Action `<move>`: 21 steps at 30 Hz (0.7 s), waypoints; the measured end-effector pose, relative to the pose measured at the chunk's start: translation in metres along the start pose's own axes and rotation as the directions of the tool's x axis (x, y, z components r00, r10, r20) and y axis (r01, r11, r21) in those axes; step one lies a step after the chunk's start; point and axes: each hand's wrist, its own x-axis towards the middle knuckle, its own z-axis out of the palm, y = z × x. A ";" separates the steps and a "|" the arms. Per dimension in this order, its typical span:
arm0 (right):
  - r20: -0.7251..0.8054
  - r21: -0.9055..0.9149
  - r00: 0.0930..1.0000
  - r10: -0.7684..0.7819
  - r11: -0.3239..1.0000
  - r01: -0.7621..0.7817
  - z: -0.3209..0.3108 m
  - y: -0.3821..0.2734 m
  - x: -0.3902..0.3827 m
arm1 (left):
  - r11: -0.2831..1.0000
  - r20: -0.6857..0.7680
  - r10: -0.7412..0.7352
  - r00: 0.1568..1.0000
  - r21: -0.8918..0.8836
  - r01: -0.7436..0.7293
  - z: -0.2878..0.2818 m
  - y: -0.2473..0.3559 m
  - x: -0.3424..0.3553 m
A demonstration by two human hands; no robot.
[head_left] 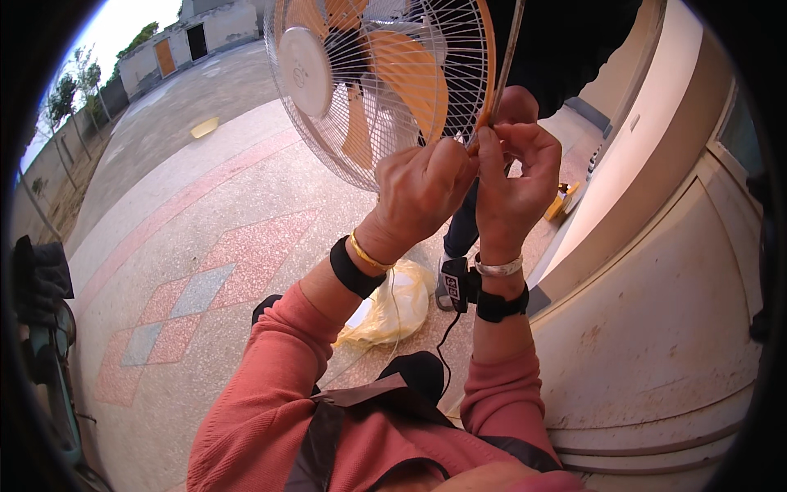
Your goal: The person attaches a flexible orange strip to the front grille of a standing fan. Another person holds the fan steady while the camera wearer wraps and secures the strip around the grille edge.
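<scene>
An electric fan (402, 74) with orange blades, a white wire grille and a white centre cap fills the upper middle, tilted toward me. My left hand (418, 180) is closed at the lower right of the grille, beside its orange rim. My right hand (516, 180) is closed right next to it, thumb and index finger at the rim where a thin upright rod (506, 49) meets it. The small part between my fingertips is hidden. A co-worker in dark clothing (574, 33) stands behind the fan, with a hand (520, 102) just above mine.
Below lies a yellowish plastic bag (410, 303) on the speckled floor. A rusty pale panel (648, 344) and a wall (648, 164) are at the right, with a yellow object (560, 201) near the wall. A bicycle-like vehicle (49, 369) is at the left, and a yellow basin (205, 127) sits farther off.
</scene>
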 end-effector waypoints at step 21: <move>-0.046 -0.194 0.997 -0.061 0.980 0.051 -0.002 0.004 0.001 | 1.000 0.000 0.003 1.000 -0.010 -0.003 0.000 0.002 0.000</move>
